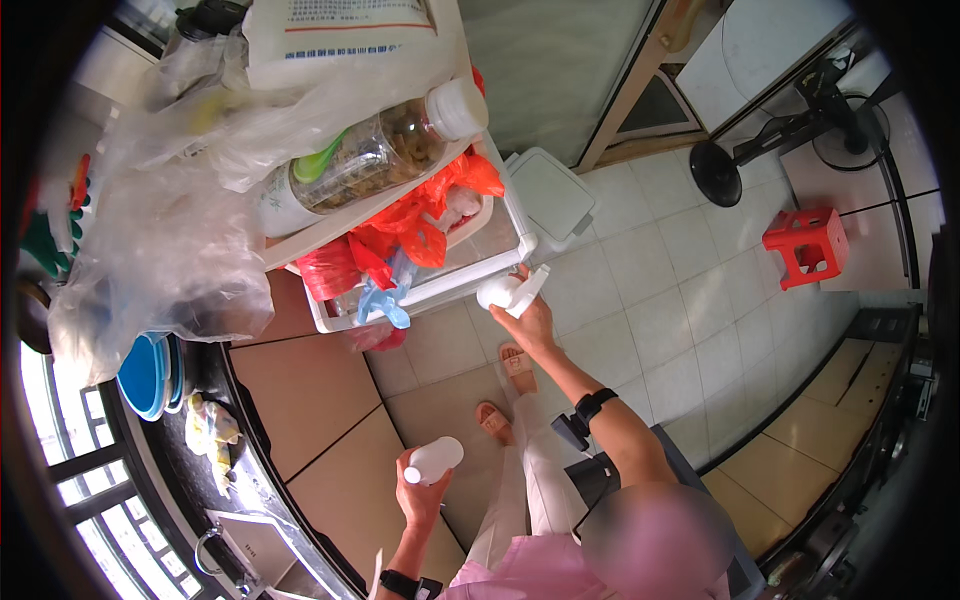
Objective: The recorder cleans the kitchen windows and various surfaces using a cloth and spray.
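My left hand (418,501) is wrapped around a plain white bottle (440,456), held tilted above the floor beside the cabinet fronts. A small round white top on it faces toward me. Farther forward and to the right, my right hand (534,330) grips a second white container (495,291). A long white piece (531,289), perhaps a spray trigger, sticks out from it along my fingers. This hand is near the corner of a white-framed shelf rack (528,244). The two containers are well apart.
The rack bears a big clear jar (367,161), red plastic bags (427,206) and a blue glove (386,296). Plastic bags (172,247) bulge out at left above the counter with its sink (255,547). A lidded bin (551,191), red stool (806,244) and fan (716,172) stand ahead.
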`<move>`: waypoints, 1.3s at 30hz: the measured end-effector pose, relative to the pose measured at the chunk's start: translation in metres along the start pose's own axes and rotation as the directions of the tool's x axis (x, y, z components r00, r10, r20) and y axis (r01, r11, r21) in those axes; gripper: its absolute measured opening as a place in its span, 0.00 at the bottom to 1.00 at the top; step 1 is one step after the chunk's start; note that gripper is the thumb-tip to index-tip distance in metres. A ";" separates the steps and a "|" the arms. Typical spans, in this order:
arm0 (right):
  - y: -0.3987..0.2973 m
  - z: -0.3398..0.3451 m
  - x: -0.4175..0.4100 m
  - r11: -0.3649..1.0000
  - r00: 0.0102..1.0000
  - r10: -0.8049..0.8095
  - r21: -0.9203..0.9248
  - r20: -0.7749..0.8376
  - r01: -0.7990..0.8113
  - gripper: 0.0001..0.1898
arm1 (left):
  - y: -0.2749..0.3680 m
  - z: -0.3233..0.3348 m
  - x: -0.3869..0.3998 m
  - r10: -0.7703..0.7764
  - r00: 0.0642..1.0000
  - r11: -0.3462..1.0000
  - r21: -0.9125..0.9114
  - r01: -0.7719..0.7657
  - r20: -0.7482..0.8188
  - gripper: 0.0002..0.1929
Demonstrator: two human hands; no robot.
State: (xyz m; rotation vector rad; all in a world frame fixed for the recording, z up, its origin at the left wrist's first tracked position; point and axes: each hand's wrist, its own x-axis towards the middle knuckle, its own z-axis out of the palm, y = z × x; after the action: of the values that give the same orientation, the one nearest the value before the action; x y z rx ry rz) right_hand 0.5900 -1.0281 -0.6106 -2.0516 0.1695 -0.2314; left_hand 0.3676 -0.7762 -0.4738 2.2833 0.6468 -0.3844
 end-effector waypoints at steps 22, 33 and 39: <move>-0.043 -0.092 -0.072 0.984 0.978 0.130 0.104 0.161 -0.148 0.32 | 0.024 -0.026 -0.032 -0.070 0.989 0.988 -0.146 0.051 -0.128 0.36; -0.153 -0.063 0.030 0.979 0.983 -0.168 0.103 -0.068 0.174 0.34 | 0.042 -0.028 -0.017 -0.187 0.955 0.956 -0.266 0.123 -0.230 0.35; -0.164 -0.050 0.064 0.994 0.997 -0.063 -0.093 -0.039 0.059 0.37 | 0.061 -0.021 -0.011 -0.200 0.956 0.949 -0.285 0.134 -0.216 0.36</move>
State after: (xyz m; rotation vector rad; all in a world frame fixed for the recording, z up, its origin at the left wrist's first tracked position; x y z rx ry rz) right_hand 0.6437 -1.0073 -0.4372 -2.1462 0.1461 -0.3098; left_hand 0.3939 -0.8024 -0.4194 2.0361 0.9619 -0.0875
